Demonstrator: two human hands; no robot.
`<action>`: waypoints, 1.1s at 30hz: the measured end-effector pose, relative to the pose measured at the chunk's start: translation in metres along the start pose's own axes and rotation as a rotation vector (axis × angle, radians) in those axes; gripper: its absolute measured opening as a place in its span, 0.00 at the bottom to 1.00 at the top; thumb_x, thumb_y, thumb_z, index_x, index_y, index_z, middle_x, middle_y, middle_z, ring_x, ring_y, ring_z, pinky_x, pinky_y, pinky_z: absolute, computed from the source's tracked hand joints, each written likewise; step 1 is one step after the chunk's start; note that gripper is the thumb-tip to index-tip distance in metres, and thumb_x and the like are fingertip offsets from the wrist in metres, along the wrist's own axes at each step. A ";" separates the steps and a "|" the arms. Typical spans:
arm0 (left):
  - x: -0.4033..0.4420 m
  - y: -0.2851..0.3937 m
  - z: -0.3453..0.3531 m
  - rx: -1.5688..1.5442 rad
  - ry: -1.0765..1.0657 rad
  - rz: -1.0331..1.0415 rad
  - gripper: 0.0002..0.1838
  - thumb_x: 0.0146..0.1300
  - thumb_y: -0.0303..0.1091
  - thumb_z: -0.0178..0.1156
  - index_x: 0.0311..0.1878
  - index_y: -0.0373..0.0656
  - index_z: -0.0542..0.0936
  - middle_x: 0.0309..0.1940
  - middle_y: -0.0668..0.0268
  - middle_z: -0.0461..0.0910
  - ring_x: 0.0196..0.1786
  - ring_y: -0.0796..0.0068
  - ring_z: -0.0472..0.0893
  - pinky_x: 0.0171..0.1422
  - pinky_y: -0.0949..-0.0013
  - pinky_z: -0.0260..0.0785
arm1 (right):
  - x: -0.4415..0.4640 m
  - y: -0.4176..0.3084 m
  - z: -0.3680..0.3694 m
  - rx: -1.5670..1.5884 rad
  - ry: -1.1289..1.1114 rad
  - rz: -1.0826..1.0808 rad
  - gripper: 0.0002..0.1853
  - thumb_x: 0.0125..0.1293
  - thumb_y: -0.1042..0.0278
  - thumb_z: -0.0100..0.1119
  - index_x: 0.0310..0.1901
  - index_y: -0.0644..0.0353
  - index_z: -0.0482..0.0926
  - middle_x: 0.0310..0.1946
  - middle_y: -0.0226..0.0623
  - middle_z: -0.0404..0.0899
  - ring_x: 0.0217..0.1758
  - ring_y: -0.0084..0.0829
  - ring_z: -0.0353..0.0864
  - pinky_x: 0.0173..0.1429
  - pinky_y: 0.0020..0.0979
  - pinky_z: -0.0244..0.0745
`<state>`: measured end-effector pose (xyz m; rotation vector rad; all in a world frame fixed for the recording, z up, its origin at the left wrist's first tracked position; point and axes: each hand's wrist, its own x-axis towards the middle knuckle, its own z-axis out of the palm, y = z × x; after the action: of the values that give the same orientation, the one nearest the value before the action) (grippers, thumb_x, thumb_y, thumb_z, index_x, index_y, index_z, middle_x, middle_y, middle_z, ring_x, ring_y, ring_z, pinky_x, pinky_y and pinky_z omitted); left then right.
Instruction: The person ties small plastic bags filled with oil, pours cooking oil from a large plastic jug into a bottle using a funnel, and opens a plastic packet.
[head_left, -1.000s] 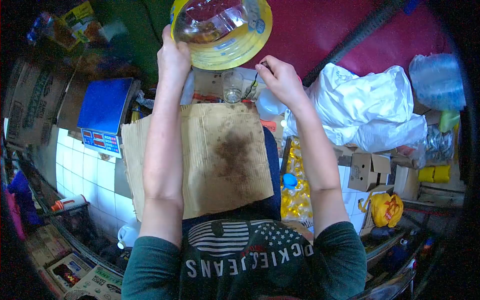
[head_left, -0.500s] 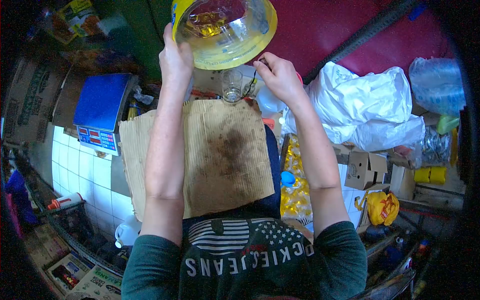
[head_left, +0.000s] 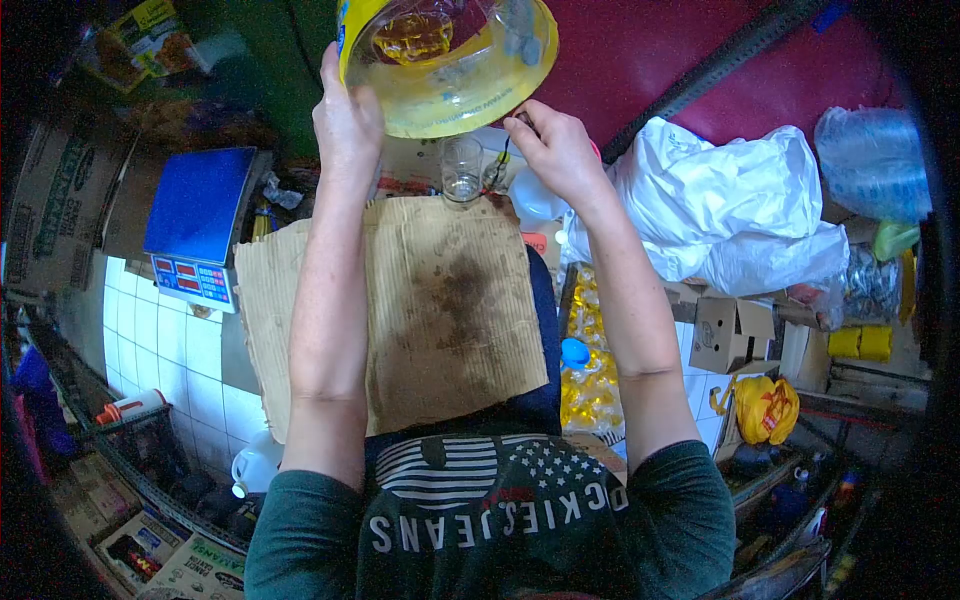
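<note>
L hand (head_left: 348, 125) grips the left side of a round, yellow-printed clear plastic container (head_left: 450, 112), held up at top of view, far side cropped. Its wide oval end faces the person, oval's long axis slanting slightly up to R. R hand (head_left: 556, 152) is curled round a small dark item (head_left: 528, 120), mostly hidden, nr the rim. Gap btwn forearms (head_left: 328, 290) opens over a stained brown corrugated cardboard sheet (head_left: 420, 350); smooth clear glass tumbler (head_left: 461, 168) nr its far edge. Crinkly white plastic bags (head_left: 715, 195) flank R forearm.
</note>
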<state>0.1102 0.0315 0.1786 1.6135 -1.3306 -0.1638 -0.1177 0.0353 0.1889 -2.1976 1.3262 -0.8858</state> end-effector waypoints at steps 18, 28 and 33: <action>0.003 0.009 -0.007 -0.048 0.061 0.166 0.30 0.57 0.24 0.50 0.64 0.46 0.56 0.37 0.44 0.78 0.42 0.47 0.79 0.44 0.58 0.72 | 0.006 0.001 -0.003 -0.046 0.009 0.030 0.13 0.61 0.64 0.52 0.41 0.67 0.75 0.27 0.48 0.78 0.29 0.38 0.79 0.35 0.33 0.70; 0.008 0.009 -0.008 -0.051 0.088 0.255 0.30 0.58 0.25 0.49 0.64 0.46 0.56 0.36 0.43 0.78 0.41 0.46 0.79 0.43 0.57 0.72 | 0.009 0.003 -0.003 -0.061 0.021 0.001 0.14 0.61 0.64 0.52 0.40 0.68 0.74 0.27 0.49 0.78 0.29 0.39 0.79 0.36 0.34 0.71; 0.008 0.010 -0.007 -0.020 0.111 0.263 0.29 0.59 0.25 0.49 0.64 0.46 0.56 0.35 0.43 0.78 0.40 0.45 0.79 0.41 0.56 0.72 | 0.010 -0.001 -0.005 -0.067 0.034 -0.012 0.14 0.61 0.63 0.52 0.39 0.67 0.75 0.26 0.50 0.77 0.30 0.41 0.79 0.35 0.35 0.71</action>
<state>0.1110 0.0300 0.1935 1.3951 -1.4345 0.0707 -0.1175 0.0270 0.1961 -2.2522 1.3789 -0.8994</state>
